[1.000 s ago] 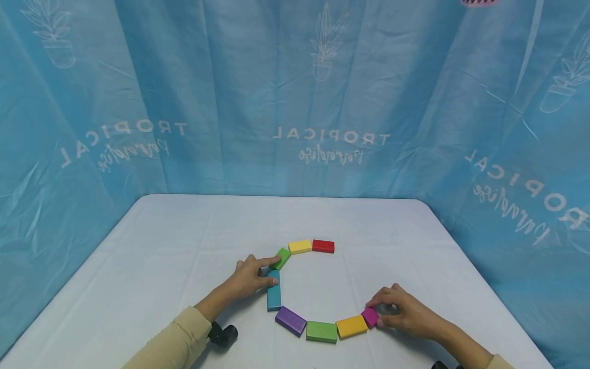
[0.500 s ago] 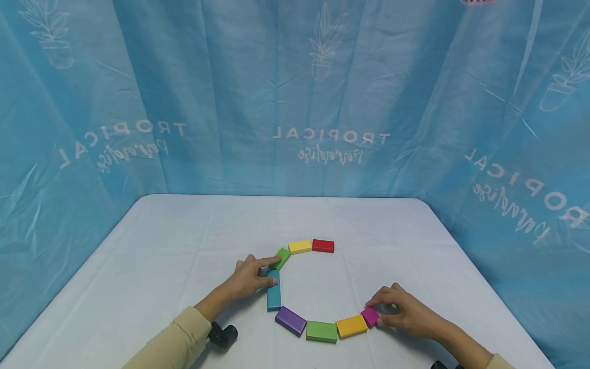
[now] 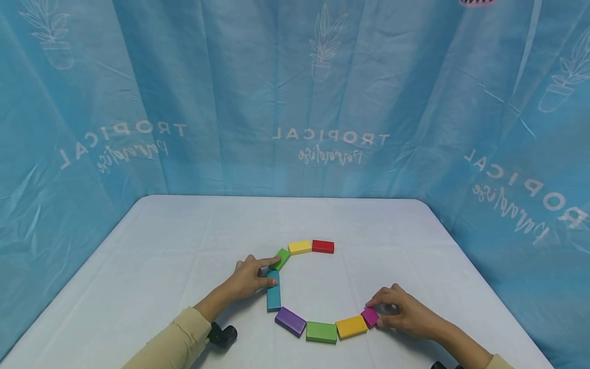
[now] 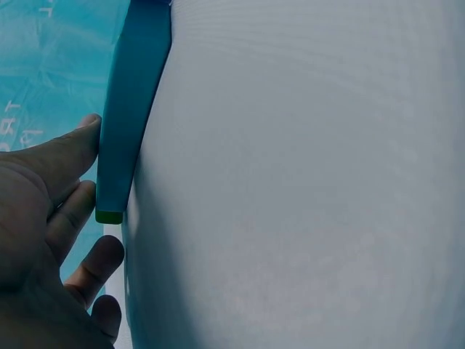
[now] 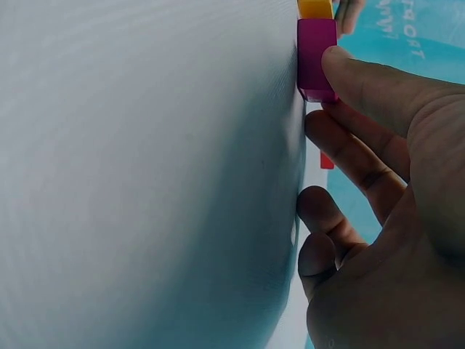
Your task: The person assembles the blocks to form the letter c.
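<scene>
Colored rectangular blocks lie in a C-shaped curve on the white cloth. My left hand (image 3: 249, 279) reaches in from the left, its index finger extended onto a light green block (image 3: 283, 254) and its thumb on the blue block (image 3: 274, 297). The left wrist view shows the thumb against that blue block (image 4: 134, 109). At the curve's right end my right hand (image 3: 403, 312) pinches the magenta block (image 3: 370, 317) between thumb and index finger. In the right wrist view the thumb presses the magenta block's (image 5: 314, 58) side, beside an orange-yellow block (image 5: 315, 9).
Yellow (image 3: 300, 247) and red (image 3: 323, 246) blocks form the curve's far end. Purple (image 3: 290, 321), green (image 3: 321, 332) and orange-yellow (image 3: 352, 326) blocks make up its near side. Blue printed curtain (image 3: 295, 102) surrounds the table (image 3: 184, 225) at the back and sides.
</scene>
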Motion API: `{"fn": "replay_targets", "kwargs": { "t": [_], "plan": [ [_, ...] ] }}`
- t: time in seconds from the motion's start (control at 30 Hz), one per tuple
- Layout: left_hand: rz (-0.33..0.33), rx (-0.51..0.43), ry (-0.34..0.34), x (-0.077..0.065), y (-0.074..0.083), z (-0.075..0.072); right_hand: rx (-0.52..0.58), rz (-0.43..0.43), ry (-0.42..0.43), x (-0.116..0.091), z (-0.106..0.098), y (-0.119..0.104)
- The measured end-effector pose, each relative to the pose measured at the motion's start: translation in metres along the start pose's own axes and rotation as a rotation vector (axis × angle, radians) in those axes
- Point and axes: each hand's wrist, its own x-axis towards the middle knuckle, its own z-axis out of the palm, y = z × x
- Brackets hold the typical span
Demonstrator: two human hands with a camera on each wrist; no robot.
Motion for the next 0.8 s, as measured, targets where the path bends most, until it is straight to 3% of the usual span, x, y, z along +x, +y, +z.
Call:
{"fn": "replay_targets", "kwargs": {
  "t": [0.8],
  "plan": [
    [-0.002,-0.003,-0.003,-0.0005,-0.0008,0.0005,-0.001,-0.015,0.002,0.0008,0.0000,0.0033]
  ]
}}
